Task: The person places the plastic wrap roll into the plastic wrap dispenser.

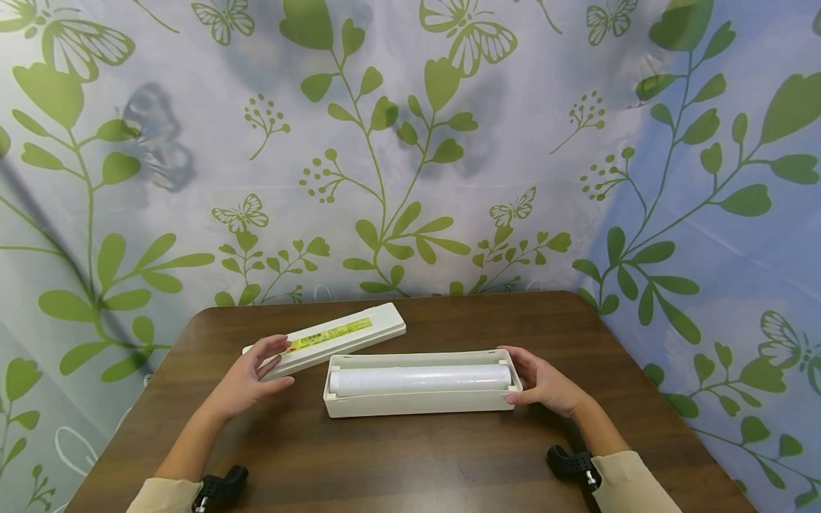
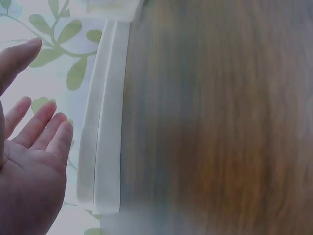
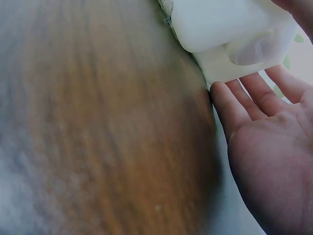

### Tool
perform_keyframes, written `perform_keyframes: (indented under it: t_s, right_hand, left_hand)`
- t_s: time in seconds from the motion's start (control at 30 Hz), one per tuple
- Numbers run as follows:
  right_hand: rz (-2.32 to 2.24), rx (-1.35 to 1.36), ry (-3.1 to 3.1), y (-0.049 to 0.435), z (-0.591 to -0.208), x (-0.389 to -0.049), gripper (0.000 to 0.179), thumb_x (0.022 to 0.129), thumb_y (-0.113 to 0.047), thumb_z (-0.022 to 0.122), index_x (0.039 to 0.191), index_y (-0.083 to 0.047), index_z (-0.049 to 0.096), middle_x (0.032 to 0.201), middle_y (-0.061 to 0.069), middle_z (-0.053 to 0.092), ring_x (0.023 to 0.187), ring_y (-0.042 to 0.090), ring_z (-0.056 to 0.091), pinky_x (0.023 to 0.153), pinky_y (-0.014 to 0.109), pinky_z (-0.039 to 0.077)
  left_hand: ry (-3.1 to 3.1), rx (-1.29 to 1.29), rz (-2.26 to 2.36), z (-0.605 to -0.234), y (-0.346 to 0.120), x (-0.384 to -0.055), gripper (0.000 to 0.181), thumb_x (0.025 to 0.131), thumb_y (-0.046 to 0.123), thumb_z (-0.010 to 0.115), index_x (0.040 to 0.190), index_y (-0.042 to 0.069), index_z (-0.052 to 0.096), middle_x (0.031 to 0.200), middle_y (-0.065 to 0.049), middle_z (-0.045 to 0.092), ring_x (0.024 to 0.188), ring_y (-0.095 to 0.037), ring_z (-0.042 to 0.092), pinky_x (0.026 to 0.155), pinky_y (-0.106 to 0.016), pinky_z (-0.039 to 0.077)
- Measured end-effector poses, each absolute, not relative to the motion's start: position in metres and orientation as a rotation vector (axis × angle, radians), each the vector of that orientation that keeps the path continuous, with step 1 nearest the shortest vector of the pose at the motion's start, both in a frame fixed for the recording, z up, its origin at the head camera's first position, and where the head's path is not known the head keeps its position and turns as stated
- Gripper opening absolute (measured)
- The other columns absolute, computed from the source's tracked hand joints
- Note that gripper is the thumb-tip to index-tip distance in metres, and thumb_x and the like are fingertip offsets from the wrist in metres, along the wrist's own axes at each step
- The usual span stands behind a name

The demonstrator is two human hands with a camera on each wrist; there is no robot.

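A long white box (image 1: pixel 423 405) stands lidless on the brown table, with a glossy white roll (image 1: pixel 420 379) lying inside along its length. At the box's right end is my right hand (image 1: pixel 545 385), its thumb at the front corner and its fingers at the back one, holding that end. The right wrist view has these fingertips (image 3: pixel 220 93) against the white end. Behind and left of the box lies a white lid (image 1: pixel 378 329) with a yellow-green label (image 1: pixel 330 335), set at a slant. My left hand (image 1: pixel 246 381) is by the lid's left end, fingers spread and relaxed, gripping nothing.
The brown wooden table (image 1: pixel 385 463) has rounded far corners. Close behind it hangs a pale curtain (image 1: pixel 398 178) printed with green leaves and butterflies. Both wrists wear black straps (image 1: pixel 221 488), below beige sleeves.
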State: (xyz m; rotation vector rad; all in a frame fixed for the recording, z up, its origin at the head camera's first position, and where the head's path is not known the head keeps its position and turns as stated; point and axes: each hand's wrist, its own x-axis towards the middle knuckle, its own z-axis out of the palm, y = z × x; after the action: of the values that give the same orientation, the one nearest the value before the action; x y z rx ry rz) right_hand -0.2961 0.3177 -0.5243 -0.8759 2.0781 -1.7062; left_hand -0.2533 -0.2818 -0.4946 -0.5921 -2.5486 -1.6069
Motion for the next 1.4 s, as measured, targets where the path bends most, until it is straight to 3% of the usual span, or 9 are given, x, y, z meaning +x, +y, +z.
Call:
perform_keyframes:
  t_s: [0.17, 0.47, 0.7, 0.8, 0.97, 1.07, 1.4]
  right_hand:
    - [-1.698, -0.871, 2.087, 0.318, -0.525, -0.296, 0.089, 0.083, 0.0, 0.08, 0.156, -0.001, 0.029, 0.152, 0.03, 0.039, 0.125, 0.011, 0.056, 0.095, 0.032, 0.056]
    - [-1.705, -0.86, 2.074, 0.318, -0.525, -0.295, 0.089, 0.083, -0.001, 0.08, 0.156, -0.002, 0.029, 0.153, 0.032, 0.037, 0.124, 0.012, 0.056, 0.095, 0.033, 0.057]
    - [-1.696, -0.85, 2.085, 0.318, -0.525, -0.295, 0.089, 0.084, -0.002, 0.08, 0.157, -0.004, 0.029, 0.154, 0.03, 0.038, 0.125, 0.011, 0.057, 0.096, 0.032, 0.056]
    - [-1.692, -0.851, 2.091, 0.318, -0.525, -0.295, 0.089, 0.084, -0.003, 0.08, 0.156, -0.005, 0.03, 0.154, 0.03, 0.038, 0.125, 0.011, 0.057, 0.096, 0.032, 0.056]
    - [-1.692, -0.861, 2.082, 0.319, -0.526, -0.296, 0.089, 0.084, -0.002, 0.08, 0.156, -0.004, 0.03, 0.153, 0.03, 0.038, 0.124, 0.012, 0.057, 0.095, 0.034, 0.057]
    - [-1.695, -0.863, 2.078, 0.319, -0.526, -0.296, 0.089, 0.084, -0.002, 0.08, 0.156, -0.004, 0.029, 0.152, 0.03, 0.038, 0.123, 0.012, 0.057, 0.095, 0.034, 0.057]
    - [-1.685, -0.861, 2.092, 0.319, -0.526, -0.297, 0.088, 0.084, -0.003, 0.08, 0.156, -0.005, 0.03, 0.153, 0.029, 0.039, 0.124, 0.011, 0.056, 0.096, 0.032, 0.056]
  left_hand:
    - [-2.498, -0.564, -1.602, -0.496, -0.292, -0.255, 0.071, 0.087, 0.011, 0.082, 0.144, -0.006, 0.044, 0.148, -0.03, 0.046, 0.133, 0.003, 0.047, 0.106, -0.008, 0.038]
    - [-2.482, -0.511, -1.521, -0.494, -0.31, -0.257, 0.061, 0.087, 0.012, 0.082, 0.138, -0.004, 0.053, 0.141, -0.032, 0.051, 0.126, 0.011, 0.05, 0.103, -0.009, 0.042]
    - [-2.575, -0.468, -1.33, -0.495, -0.324, -0.261, 0.064, 0.086, 0.019, 0.084, 0.138, -0.002, 0.053, 0.14, -0.025, 0.056, 0.136, -0.01, 0.052, 0.104, -0.002, 0.033]
    - [-2.616, -0.443, -1.248, -0.495, -0.327, -0.262, 0.064, 0.084, 0.022, 0.087, 0.136, -0.001, 0.057, 0.138, -0.022, 0.059, 0.131, -0.015, 0.053, 0.1, 0.0, 0.033]
    - [-2.655, -0.468, -1.09, -0.496, -0.333, -0.266, 0.062, 0.079, 0.024, 0.09, 0.131, 0.003, 0.063, 0.133, -0.017, 0.061, 0.12, -0.027, 0.052, 0.096, -0.009, 0.034]
    - [-2.683, -0.475, -1.03, -0.495, -0.336, -0.269, 0.062, 0.078, 0.027, 0.091, 0.13, 0.006, 0.064, 0.133, -0.014, 0.06, 0.119, -0.028, 0.051, 0.097, -0.014, 0.035]
    - [-2.779, -0.509, -0.921, -0.489, -0.341, -0.276, 0.067, 0.075, 0.032, 0.093, 0.131, 0.008, 0.064, 0.136, -0.015, 0.058, 0.122, -0.03, 0.05, 0.1, -0.047, 0.041]
